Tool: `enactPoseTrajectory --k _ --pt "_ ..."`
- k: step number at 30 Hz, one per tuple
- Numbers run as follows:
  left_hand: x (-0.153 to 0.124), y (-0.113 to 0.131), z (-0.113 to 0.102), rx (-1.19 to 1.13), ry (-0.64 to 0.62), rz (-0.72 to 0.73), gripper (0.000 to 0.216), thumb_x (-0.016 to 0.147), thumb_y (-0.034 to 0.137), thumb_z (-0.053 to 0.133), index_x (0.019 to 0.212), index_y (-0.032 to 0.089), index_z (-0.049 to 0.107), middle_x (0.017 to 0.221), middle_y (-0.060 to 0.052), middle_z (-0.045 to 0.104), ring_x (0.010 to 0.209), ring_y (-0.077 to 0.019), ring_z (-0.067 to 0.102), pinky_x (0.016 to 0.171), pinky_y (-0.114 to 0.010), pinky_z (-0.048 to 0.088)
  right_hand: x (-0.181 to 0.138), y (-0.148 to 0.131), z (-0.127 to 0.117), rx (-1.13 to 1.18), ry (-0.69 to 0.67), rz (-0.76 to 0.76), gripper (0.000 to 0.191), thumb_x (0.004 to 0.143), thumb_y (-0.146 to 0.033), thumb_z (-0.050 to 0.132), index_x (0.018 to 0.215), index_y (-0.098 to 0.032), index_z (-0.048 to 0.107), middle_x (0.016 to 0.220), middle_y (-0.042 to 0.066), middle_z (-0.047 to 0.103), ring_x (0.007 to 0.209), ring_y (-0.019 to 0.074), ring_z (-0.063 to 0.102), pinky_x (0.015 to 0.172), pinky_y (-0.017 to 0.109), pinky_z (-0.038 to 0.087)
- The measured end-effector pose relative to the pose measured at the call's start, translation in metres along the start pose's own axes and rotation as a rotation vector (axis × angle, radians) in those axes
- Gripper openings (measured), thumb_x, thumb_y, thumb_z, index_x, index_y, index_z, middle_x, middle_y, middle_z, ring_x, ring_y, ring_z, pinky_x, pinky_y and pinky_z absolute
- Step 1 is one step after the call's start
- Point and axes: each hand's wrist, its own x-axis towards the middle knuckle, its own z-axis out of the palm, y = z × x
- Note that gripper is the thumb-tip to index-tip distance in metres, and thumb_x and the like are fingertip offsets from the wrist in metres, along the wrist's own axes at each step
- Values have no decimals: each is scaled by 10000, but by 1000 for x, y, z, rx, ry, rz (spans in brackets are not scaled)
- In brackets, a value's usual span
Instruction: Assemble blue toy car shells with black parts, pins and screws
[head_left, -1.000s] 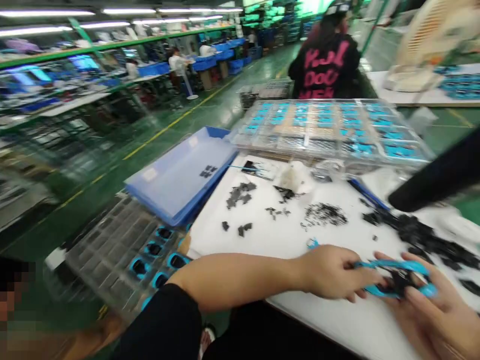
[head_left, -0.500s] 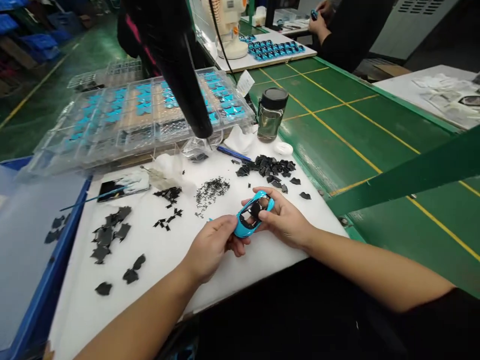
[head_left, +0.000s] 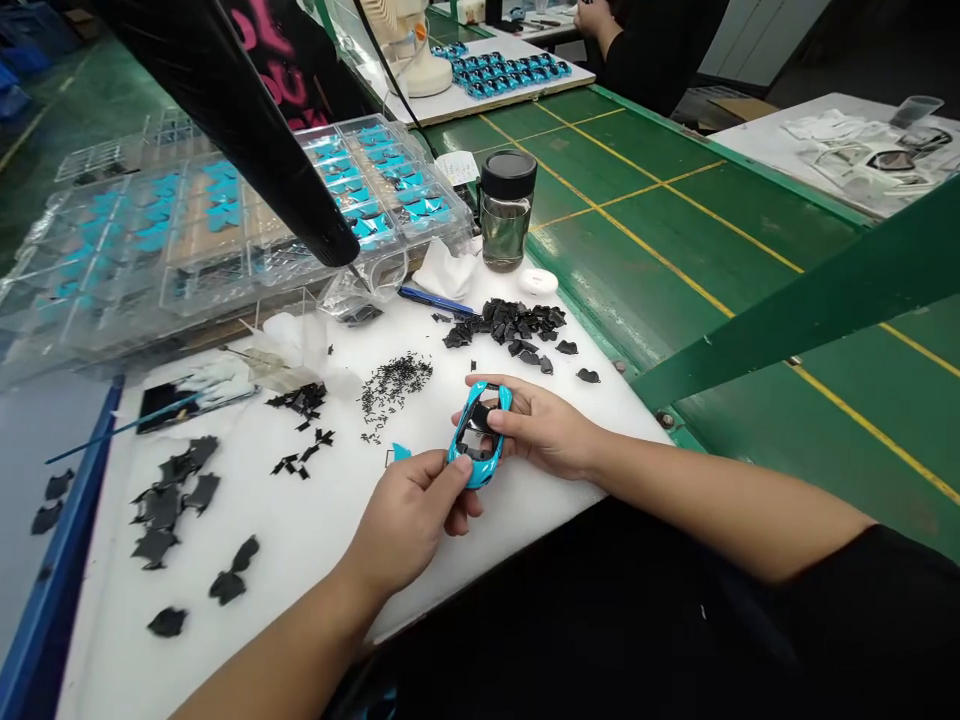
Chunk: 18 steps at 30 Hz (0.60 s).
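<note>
A small blue toy car body (head_left: 478,438) with a black insert is held between both hands above the white work mat (head_left: 330,520). My left hand (head_left: 409,515) pinches its near end, fingers closed. My right hand (head_left: 536,428) grips its far end, thumb on the black insert. A small blue piece (head_left: 400,452) lies on the mat just left of the car body. Black flat parts lie in piles: one (head_left: 514,325) behind my right hand, one (head_left: 169,495) at the left, and a scatter of tiny black pieces (head_left: 394,378) in the middle.
Clear plastic trays (head_left: 187,230) with blue parts stand behind the mat, under a black arm (head_left: 247,120). A glass jar with a black lid (head_left: 506,210) and a blue pen (head_left: 435,298) sit at the back. A green conveyor (head_left: 712,250) runs right; another person (head_left: 645,40) works beyond.
The view swung right from the blue bin and aisle to the mat. Both hands kept the blue car body and turned it so it points away from me.
</note>
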Motion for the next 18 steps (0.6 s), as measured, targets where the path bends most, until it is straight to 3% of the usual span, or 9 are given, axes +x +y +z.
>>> enactPoseTrajectory --k 10,18 --pt "0 -1 5 -235 -42 29 523 938 513 422 729 99 664 677 -98 680 540 -153 578 557 -288 469 0 0 -1 10 -11 5 625 816 -298 777 1324 -167 438 1086 124 679 852 162 666 730 252 529" --pt "-3 -1 6 -331 -164 92 440 955 455 425 890 99 676 745 -86 686 579 -146 598 578 -277 480 1 -4 0 61 6 86 563 784 -302 789 1250 -132 523 1038 135 695 900 222 683 764 328 553"
